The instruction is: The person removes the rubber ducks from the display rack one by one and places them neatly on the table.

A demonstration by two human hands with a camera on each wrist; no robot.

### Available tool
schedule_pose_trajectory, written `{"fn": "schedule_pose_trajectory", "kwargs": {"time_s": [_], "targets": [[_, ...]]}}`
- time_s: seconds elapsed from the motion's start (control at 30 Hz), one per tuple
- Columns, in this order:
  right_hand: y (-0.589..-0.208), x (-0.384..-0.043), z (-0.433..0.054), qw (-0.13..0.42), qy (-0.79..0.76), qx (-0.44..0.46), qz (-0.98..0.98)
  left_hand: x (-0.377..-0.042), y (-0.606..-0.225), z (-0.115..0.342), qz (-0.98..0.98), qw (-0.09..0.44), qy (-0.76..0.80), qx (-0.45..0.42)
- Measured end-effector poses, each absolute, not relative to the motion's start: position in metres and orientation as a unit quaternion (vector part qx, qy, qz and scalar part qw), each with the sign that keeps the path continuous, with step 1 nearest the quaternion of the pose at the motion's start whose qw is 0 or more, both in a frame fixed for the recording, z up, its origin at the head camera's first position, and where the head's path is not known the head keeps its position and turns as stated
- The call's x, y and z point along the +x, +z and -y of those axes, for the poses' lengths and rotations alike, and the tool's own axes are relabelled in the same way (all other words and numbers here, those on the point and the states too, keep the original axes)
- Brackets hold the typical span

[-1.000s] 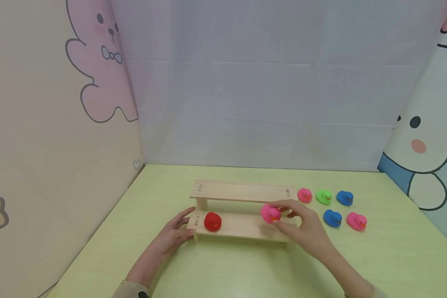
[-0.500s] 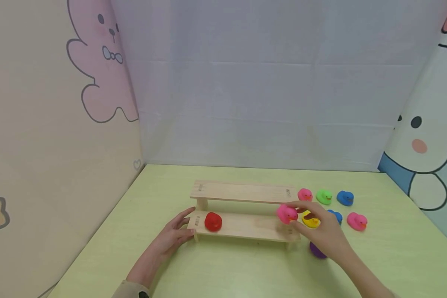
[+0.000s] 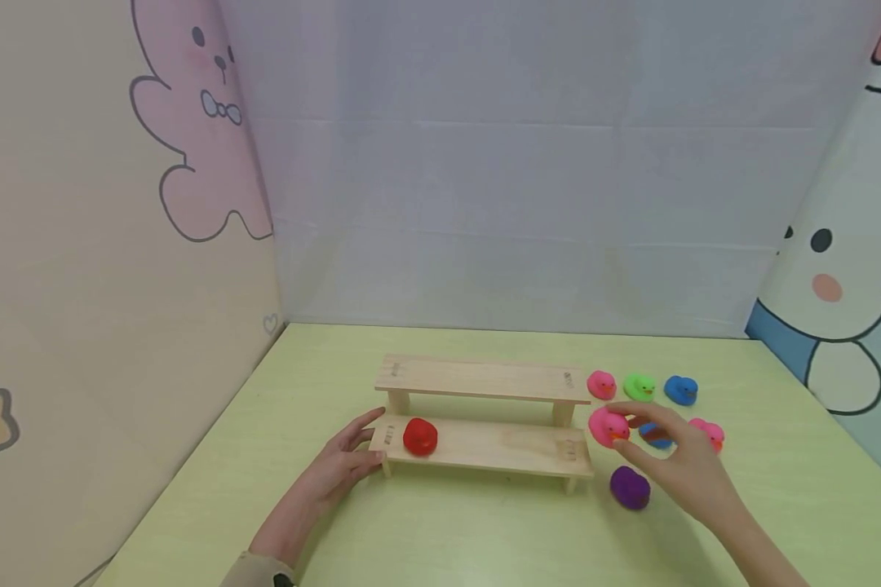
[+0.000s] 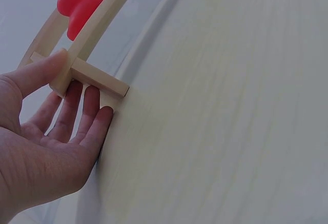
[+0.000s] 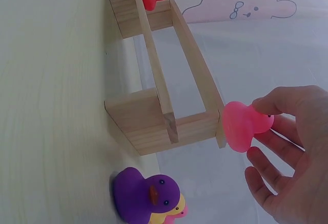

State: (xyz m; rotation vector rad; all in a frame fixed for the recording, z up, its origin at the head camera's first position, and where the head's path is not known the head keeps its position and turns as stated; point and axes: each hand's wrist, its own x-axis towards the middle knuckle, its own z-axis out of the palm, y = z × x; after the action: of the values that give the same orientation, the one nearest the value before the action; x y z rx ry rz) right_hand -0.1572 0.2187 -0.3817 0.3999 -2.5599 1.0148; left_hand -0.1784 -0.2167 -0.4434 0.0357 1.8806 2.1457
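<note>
My right hand [image 3: 686, 465] pinches a pink rubber duck [image 3: 608, 427] between thumb and fingers, just past the right end of a two-step wooden shelf [image 3: 484, 447]. In the right wrist view the held duck [image 5: 238, 126] appears off the wood, level with the steps. A red rubber duck [image 3: 420, 437] sits on the left part of the lower step. At that step's left end my left hand [image 3: 341, 465] grips the board; the left wrist view has its thumb on top and fingers [image 4: 69, 114] beneath. The upper step [image 3: 477, 378] carries no duck.
On the table right of the shelf lie a purple duck [image 3: 630, 487], a green duck [image 3: 639, 387], two blue ducks, one [image 3: 680, 390] at the back, and two more pink ducks, one [image 3: 601, 385] beside the upper step. A yellow duck [image 5: 160, 218] shows behind the purple one.
My right hand has carried the pink duck rightward, from over the lower step to beyond its right end. The purple duck has come into view. The left hand has stayed put.
</note>
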Motion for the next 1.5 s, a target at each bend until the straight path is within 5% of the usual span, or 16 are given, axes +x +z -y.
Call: {"fn": "schedule_pose_trajectory", "kwargs": {"time_s": [1.17,1.5], "targets": [[-0.392,-0.144,-0.273,0.199,0.285,0.101,0.932,-0.178,-0.447,0.217,-0.654,0.144,0.743,0.005],[-0.404,-0.141,-0.284,0.151,0.261,0.078,0.95,-0.178,-0.446,0.217,-0.66,0.143,0.737,0.008]]}}
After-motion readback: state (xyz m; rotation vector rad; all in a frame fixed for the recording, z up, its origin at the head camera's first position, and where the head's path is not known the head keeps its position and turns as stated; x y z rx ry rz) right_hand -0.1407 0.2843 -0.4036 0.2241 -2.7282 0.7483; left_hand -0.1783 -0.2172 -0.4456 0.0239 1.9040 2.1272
